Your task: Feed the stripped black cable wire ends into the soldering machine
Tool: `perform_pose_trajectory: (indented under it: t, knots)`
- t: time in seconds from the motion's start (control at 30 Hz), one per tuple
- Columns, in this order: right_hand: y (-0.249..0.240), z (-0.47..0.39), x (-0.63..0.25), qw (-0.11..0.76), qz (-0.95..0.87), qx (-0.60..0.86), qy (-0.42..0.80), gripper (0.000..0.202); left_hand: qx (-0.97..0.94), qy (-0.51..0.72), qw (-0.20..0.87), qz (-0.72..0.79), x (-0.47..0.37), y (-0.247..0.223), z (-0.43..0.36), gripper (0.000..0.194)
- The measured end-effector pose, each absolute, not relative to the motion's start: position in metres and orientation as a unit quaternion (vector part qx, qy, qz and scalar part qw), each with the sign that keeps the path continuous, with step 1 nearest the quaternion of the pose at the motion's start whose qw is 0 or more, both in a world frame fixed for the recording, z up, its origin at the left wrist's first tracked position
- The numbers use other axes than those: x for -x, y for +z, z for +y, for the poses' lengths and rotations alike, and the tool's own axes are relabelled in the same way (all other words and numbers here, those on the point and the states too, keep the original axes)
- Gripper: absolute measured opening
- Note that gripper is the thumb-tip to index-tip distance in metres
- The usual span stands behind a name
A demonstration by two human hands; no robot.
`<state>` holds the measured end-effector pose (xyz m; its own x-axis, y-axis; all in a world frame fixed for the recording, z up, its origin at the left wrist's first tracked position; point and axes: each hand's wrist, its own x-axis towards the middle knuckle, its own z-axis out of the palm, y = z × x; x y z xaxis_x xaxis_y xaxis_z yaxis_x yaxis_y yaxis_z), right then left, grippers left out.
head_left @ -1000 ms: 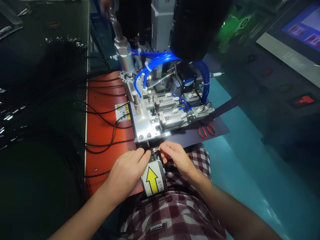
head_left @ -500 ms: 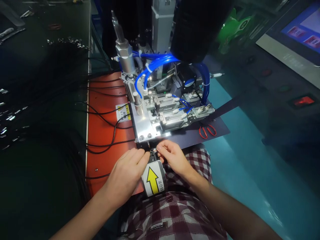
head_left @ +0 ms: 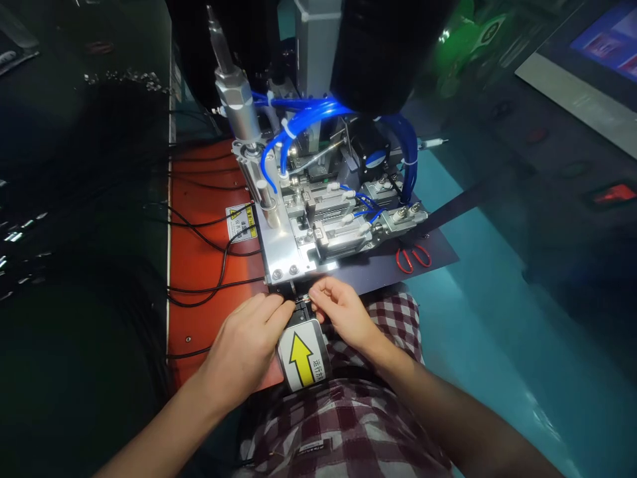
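Note:
Both hands meet at a narrow black track (head_left: 300, 313) at the front of a metal machine (head_left: 318, 232). My left hand (head_left: 253, 338) has its fingers curled and closed at the track's left side; what they hold, if anything, is hidden. On the other side, the thumb and forefinger of my right hand (head_left: 343, 311) pinch at one end of a small shiny metal piece (head_left: 302, 300), which lies across the track between the hands. The piece is too small to name more exactly. A white label with a yellow arrow (head_left: 301, 358) sits just below, pointing toward the machine.
Black cables (head_left: 226, 255) run over the orange-red plate (head_left: 199, 325) at left. Red-handled scissors (head_left: 413, 259) lie on the dark base plate at right. Blue air tubes (head_left: 318, 116) arch above the machine. A control panel with a screen (head_left: 610, 40) stands at upper right.
The view has shifted slightly, so the machine appears a little further left. Both hands stay at the track, with their fingers in nearly the same pose.

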<state>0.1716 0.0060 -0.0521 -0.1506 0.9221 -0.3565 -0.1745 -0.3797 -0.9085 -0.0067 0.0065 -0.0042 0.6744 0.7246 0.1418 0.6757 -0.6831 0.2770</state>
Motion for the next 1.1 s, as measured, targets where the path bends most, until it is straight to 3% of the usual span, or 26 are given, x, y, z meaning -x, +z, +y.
perform_pose_trajectory:
  t: [0.23,0.53,0.8,0.9,1.1]
  knots:
    - [-0.058,0.005,-0.17,0.403,-0.307,0.469,0.724,0.028,-0.877,0.069,0.088,0.468,0.004,-0.002,-0.002,0.033]
    - [-0.055,0.003,-0.168,0.412,-0.31,0.464,0.72,0.028,-0.827,0.098,0.25,0.494,-0.009,0.005,-0.009,0.033]
    - [-0.057,-0.001,-0.169,0.432,-0.39,0.494,0.646,0.024,-0.825,0.101,0.2,0.519,-0.02,-0.006,-0.016,0.036]
    - [-0.057,-0.001,-0.167,0.429,-0.337,0.486,0.683,0.026,-0.824,0.098,0.181,0.528,-0.024,-0.009,-0.014,0.035]
    - [-0.054,0.003,-0.167,0.41,-0.307,0.471,0.718,0.029,-0.762,0.215,0.22,0.569,-0.013,-0.011,-0.027,0.032]
